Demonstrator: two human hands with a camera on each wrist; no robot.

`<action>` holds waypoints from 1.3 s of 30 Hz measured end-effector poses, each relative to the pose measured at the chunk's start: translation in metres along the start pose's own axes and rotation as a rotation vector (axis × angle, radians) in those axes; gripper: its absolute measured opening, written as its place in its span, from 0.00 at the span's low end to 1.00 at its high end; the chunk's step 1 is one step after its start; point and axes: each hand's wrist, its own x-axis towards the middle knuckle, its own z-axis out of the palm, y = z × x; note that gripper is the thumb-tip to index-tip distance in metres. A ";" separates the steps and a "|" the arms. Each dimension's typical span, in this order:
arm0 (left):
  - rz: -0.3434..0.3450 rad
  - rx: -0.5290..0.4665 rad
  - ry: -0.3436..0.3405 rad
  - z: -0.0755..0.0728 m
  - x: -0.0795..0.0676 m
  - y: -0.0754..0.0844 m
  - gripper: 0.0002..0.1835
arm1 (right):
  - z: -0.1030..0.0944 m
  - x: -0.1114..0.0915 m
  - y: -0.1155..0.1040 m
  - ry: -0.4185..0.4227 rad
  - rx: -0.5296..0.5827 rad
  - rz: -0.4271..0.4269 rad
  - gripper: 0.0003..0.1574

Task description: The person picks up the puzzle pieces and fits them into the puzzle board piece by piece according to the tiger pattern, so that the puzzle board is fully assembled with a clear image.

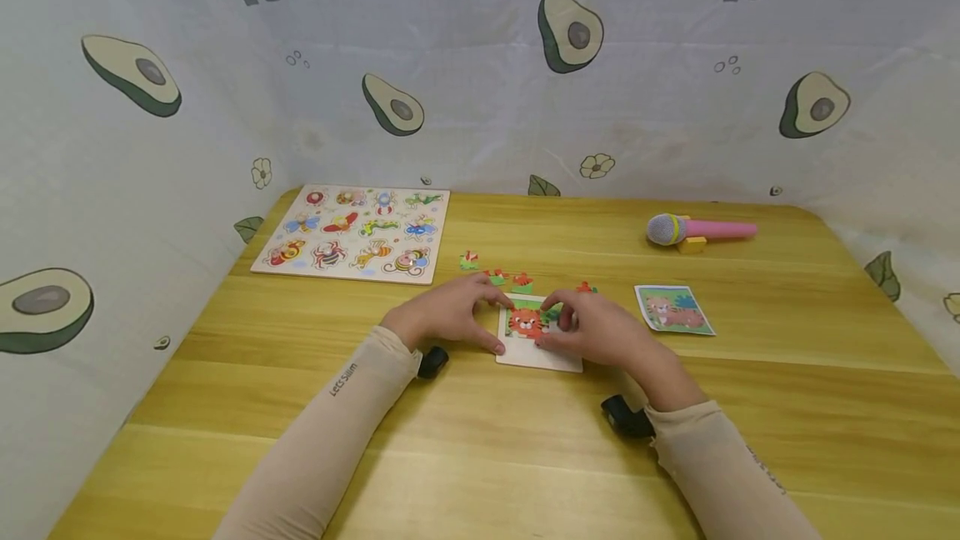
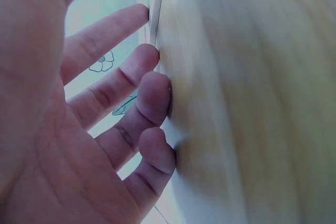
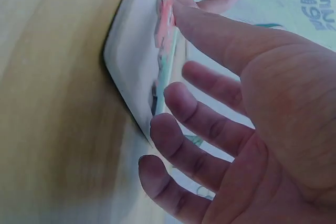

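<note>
– where's the tiger puzzle (image 1: 527, 323)?
– on its board (image 1: 525, 355), on the bench (image 1: 487, 448). the right hand (image 1: 606, 328) is spread, thumb against the puzzle; pushing hard could probably buckle it. the left hand (image 1: 448, 310), also spread, sits at the board's left edge; lax bracing might let everything slide.
– what else?
– a stray knuckle could scatter the loose pieces (image 1: 522, 282) behind.
</note>
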 end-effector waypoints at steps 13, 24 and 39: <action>-0.010 -0.017 -0.005 0.000 -0.001 -0.001 0.35 | -0.034 -0.014 0.030 0.090 0.033 0.166 0.43; -0.008 -0.015 0.001 -0.001 -0.001 0.001 0.35 | -0.022 -0.005 0.045 0.088 -0.049 0.133 0.35; -0.001 -0.006 0.005 0.003 0.001 -0.002 0.35 | -0.016 -0.004 0.037 0.120 -0.119 0.164 0.23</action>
